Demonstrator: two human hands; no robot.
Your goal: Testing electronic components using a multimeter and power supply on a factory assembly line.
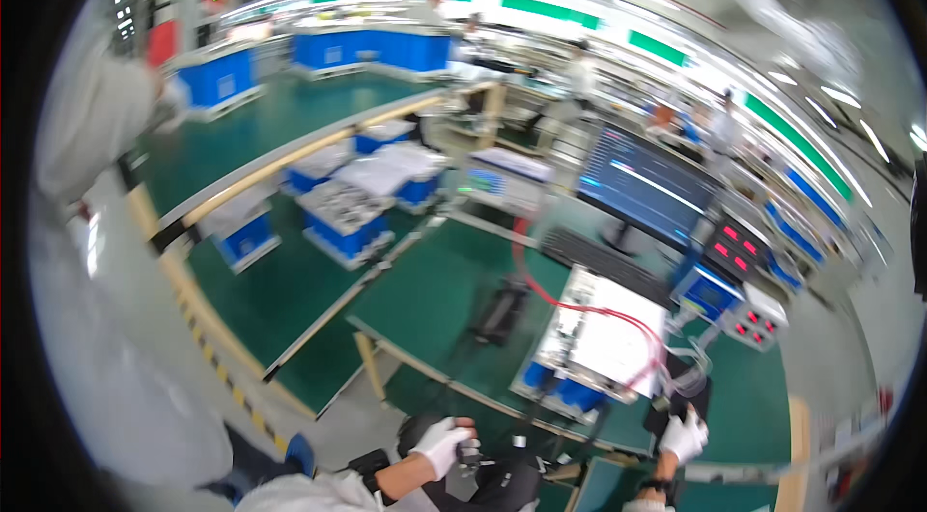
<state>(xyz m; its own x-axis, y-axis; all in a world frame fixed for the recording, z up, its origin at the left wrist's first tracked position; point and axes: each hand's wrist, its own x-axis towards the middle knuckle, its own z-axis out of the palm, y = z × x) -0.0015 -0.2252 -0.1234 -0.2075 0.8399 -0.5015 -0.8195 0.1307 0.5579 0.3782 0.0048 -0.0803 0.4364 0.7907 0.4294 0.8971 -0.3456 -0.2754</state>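
My left hand (442, 446), in a white glove with the fingertips bare, is closed around a small dark grey thing just in front of my lap. Motion blur and the fingers hide what it is. To the right, my right hand (684, 437), also gloved, reaches to the bench's near edge with its fingers stretched forward over a black mat (710, 396). Nothing shows in its grasp. Beyond it stands a blue tray (577, 394) carrying metal parts and a white sheet (618, 343), crossed by a red cable (570, 304).
Behind the tray are a black keyboard (603, 259), a monitor (645, 186) and boxes with red digits (734, 247). A black device (500, 311) lies on the green bench (415, 290). Loaded blue trays (348, 222) fill the left conveyor. A white-clad person (97, 116) stands at left.
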